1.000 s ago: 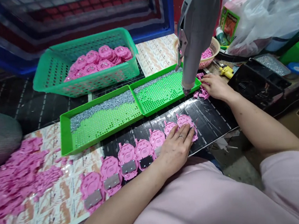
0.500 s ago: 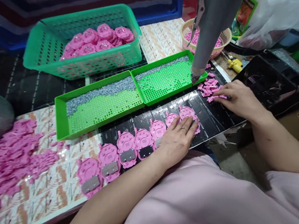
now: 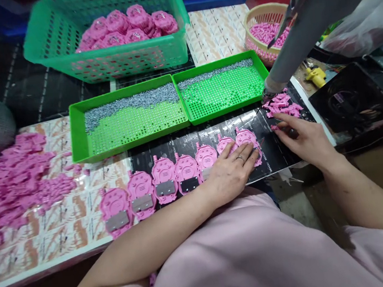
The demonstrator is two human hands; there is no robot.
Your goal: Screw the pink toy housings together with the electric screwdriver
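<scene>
Pink shells in the row (image 3: 164, 179): seven are showing, two partly under a hand
Green screw trays (image 3: 132, 118): two are sitting side by side
Green baskets (image 3: 106, 33): one
Tan baskets (image 3: 261, 27): one
Hands (image 3: 231, 172): two are resting on the bench

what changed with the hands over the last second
The right hand drew back from the pile of small pink pieces toward the row of pink shells, apparently pinching one piece. The left hand stayed flat on the rightmost shells. Green trays and hanging screwdriver did not visibly move.
</scene>
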